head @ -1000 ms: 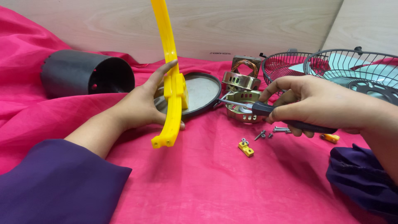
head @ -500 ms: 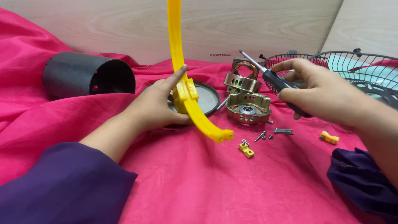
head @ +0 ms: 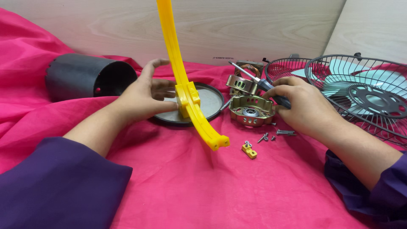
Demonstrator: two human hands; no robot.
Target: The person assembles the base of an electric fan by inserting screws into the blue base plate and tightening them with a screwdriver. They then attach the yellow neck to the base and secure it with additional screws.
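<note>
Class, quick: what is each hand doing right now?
Left hand: fingers spread, steadying the yellow curved bracket.
Right hand: closed on the screwdriver.

Long yellow plastic curved strip [head: 183, 80]: stands almost upright, top runs out of view, low end bends toward front right and hangs just above pink cloth; small block sticks out at middle. Screwdriver [head: 259, 82]: black handle, thin silver shaft tilted up to left, over round brass-colour metal part.
</note>
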